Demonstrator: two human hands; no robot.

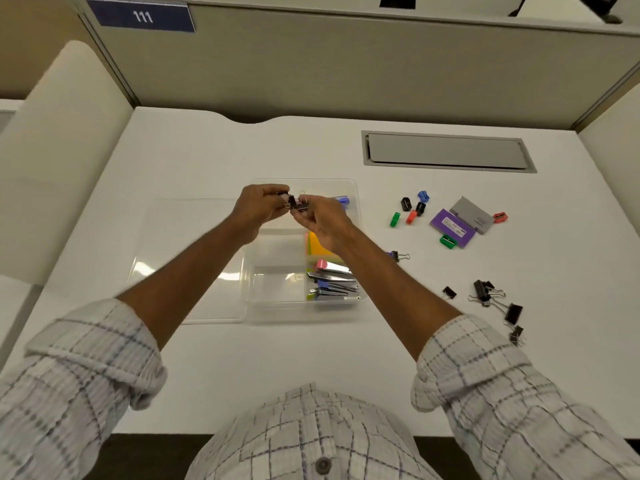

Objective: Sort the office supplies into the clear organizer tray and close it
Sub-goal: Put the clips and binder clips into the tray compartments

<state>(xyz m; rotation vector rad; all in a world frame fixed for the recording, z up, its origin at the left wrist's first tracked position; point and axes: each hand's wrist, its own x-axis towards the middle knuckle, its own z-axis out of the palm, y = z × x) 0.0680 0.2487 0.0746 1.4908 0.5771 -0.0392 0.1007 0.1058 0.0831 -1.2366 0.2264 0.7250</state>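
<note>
closest to the person, plaid sleeves rolled up, both forearms reaching out over the white counter. on the right side there's a loose scatter of black binder clips lying on the counter, and one more binder clip with a bluish body just beside the right forearm.

in the middle sits the clear organizer tray, with its clear lid lying flat on the counter touching its left side. the near right compartment has a pile of staplers in it, and behind those a stack of orange and yellow sticky notes.

above the far end of the tray, the left hand and right hand are together, fingers pinched closed on a small bunch of black binder clips between them. can't tell exactly how many.

further right are small pencil sharpeners in black, blue, green and red, near a purple box and a grey box. past that, a grey cable hatch set in the counter, then the partition with a "111" sign.
</note>
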